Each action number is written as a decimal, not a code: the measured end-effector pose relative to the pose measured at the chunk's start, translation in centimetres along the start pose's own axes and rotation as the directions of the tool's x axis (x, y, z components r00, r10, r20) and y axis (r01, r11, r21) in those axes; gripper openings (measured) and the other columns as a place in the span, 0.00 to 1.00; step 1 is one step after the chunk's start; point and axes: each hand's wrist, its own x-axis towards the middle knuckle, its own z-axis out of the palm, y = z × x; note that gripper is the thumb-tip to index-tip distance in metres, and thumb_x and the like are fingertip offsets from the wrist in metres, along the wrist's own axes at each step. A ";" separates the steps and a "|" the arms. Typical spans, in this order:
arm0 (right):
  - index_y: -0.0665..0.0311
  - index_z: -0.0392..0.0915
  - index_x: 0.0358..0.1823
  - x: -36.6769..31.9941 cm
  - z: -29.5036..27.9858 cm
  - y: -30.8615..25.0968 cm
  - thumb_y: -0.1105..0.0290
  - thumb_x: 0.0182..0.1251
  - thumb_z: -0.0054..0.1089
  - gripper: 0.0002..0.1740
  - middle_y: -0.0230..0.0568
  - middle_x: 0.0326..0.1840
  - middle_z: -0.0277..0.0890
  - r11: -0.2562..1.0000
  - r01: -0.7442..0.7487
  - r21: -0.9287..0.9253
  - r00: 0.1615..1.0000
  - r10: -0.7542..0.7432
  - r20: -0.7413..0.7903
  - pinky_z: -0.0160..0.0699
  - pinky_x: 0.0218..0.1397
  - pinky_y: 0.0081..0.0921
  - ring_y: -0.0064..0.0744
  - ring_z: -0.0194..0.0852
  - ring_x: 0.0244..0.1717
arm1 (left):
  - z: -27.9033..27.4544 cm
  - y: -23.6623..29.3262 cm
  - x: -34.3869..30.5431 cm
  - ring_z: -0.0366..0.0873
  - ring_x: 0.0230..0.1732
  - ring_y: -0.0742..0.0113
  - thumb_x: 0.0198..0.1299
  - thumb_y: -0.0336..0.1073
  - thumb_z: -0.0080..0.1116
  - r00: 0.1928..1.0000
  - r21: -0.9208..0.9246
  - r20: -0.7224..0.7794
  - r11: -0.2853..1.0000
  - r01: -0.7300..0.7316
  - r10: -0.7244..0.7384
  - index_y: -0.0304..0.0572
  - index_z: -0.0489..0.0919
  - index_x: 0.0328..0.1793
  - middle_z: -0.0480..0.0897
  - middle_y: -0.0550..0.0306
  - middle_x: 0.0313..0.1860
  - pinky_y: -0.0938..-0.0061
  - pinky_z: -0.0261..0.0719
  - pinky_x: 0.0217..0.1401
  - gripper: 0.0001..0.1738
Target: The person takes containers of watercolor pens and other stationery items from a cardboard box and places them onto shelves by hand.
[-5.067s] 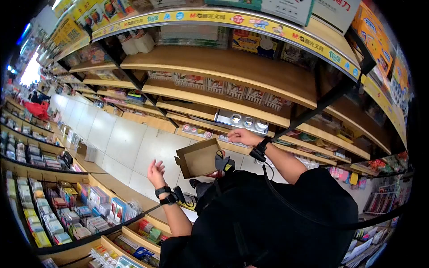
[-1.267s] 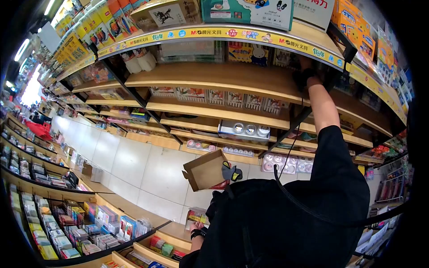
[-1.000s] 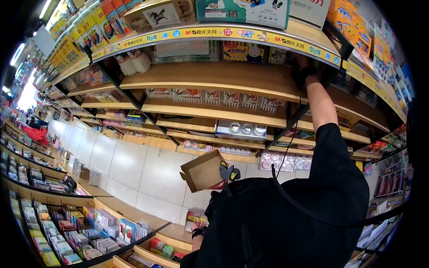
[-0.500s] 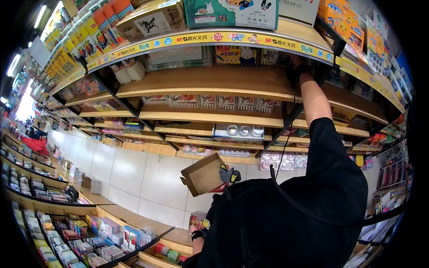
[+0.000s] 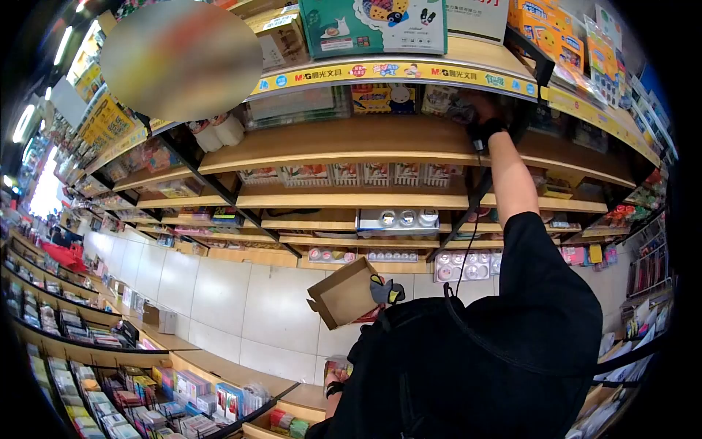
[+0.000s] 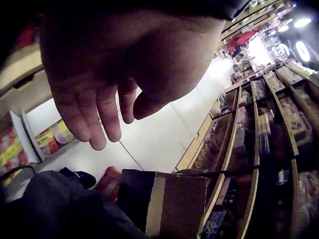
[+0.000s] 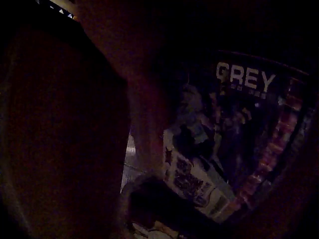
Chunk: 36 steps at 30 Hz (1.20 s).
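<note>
My right hand (image 5: 482,110) reaches deep into the upper shelf, at its right end beside the black upright. Close beside it stand printed packs (image 5: 441,100), partly in shadow. In the dark right wrist view, a dark pack lettered GREY (image 7: 244,77) with small printed figures lies right by my fingers (image 7: 144,104). I cannot tell whether they grip it. My left hand (image 6: 119,64) hangs low with fingers loosely extended and nothing in them, over the tiled floor in the left wrist view. In the head view its wrist shows by my body, most of the hand hidden.
An open cardboard box (image 5: 344,293) stands on the floor tiles, with a grey-and-yellow glove (image 5: 386,290) at its edge. Wooden shelf boards (image 5: 351,143) and a black upright (image 5: 475,194) frame the reach. A bay of stationery (image 5: 146,399) runs along the left. A cable (image 5: 468,252) trails from my right wrist.
Since the earliest frame my right hand has gone up from the low shelf into the upper one, and my left hand has dropped beside my body. In the last half second the right wrist has shifted slightly.
</note>
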 end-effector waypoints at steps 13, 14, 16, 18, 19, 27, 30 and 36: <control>0.62 0.75 0.41 -6.2 3.9 -3.6 0.77 0.43 0.65 0.19 0.35 0.43 0.74 0.685 -0.058 0.726 0.964 0.229 -0.138 0.65 0.54 0.33 0.33 0.68 0.49 | 2.1 4.4 1.4 0.77 0.36 0.54 0.65 0.42 0.36 1.000 0.109 0.026 0.994 0.000 -0.003 0.45 0.57 0.68 0.76 0.51 0.49 0.66 0.78 0.30 0.25; 0.63 0.75 0.41 -7.5 5.0 -5.3 0.78 0.43 0.64 0.18 0.36 0.43 0.73 0.677 -0.025 0.736 0.923 0.299 -0.244 0.66 0.53 0.33 0.34 0.69 0.48 | 1.9 4.6 1.5 0.77 0.36 0.54 0.65 0.42 0.36 1.000 0.118 0.023 0.993 0.002 -0.004 0.45 0.57 0.68 0.76 0.51 0.49 0.66 0.78 0.30 0.25; 0.67 0.75 0.39 -8.5 6.3 -6.1 0.79 0.46 0.62 0.15 0.38 0.43 0.73 0.717 0.091 0.691 0.826 0.333 -0.455 0.69 0.48 0.32 0.34 0.70 0.44 | 2.6 5.3 0.2 0.77 0.38 0.54 0.66 0.43 0.35 0.994 0.187 0.101 0.981 -0.056 0.038 0.46 0.49 0.72 0.73 0.49 0.57 0.66 0.78 0.32 0.30; 0.69 0.75 0.39 -10.7 6.2 -6.9 0.79 0.48 0.61 0.13 0.39 0.42 0.73 0.717 -0.006 0.697 0.800 0.422 -0.427 0.70 0.45 0.32 0.34 0.71 0.43 | 3.6 6.2 -1.0 0.77 0.39 0.54 0.65 0.43 0.36 0.992 0.223 0.097 0.969 -0.104 0.084 0.45 0.50 0.72 0.72 0.49 0.57 0.67 0.78 0.33 0.29; 0.66 0.68 0.30 -11.9 6.1 -7.1 0.78 0.50 0.60 0.09 0.35 0.33 0.67 0.687 -0.017 0.727 0.821 0.424 -0.381 0.66 0.39 0.34 0.31 0.65 0.34 | 3.6 6.5 -1.0 0.77 0.40 0.55 0.65 0.43 0.36 0.987 0.256 0.099 0.955 -0.152 0.130 0.45 0.52 0.71 0.72 0.49 0.58 0.68 0.78 0.33 0.29; 0.72 0.67 0.50 -23.4 6.1 -15.2 0.81 0.49 0.60 0.23 0.42 0.44 0.74 0.649 -0.088 0.755 0.982 0.186 -0.045 0.74 0.50 0.27 0.31 0.75 0.44 | 9.6 13.9 -3.6 0.78 0.29 0.62 0.62 0.42 0.49 0.847 0.285 0.336 0.812 -0.509 0.412 0.45 0.70 0.57 0.79 0.51 0.44 0.75 0.74 0.23 0.19; 0.72 0.60 0.55 -26.4 7.5 -15.0 0.81 0.43 0.64 0.35 0.44 0.50 0.69 0.772 -0.207 0.600 0.978 0.152 0.142 0.71 0.54 0.26 0.32 0.71 0.49 | 15.6 17.8 -13.5 0.75 0.37 0.70 0.59 0.36 0.54 0.573 0.292 0.627 0.523 -0.801 0.528 0.39 0.68 0.58 0.78 0.54 0.44 0.80 0.73 0.34 0.21; 0.69 0.58 0.55 -30.4 12.7 -12.9 0.72 0.35 0.73 0.43 0.46 0.50 0.68 0.987 -0.101 0.129 0.869 0.024 0.494 0.65 0.58 0.29 0.35 0.66 0.53 | 25.6 19.9 -36.0 0.57 0.65 0.48 0.35 0.36 0.73 -0.361 -0.121 0.855 -0.533 -0.837 0.372 0.33 0.54 0.67 0.60 0.40 0.65 0.62 0.57 0.66 0.53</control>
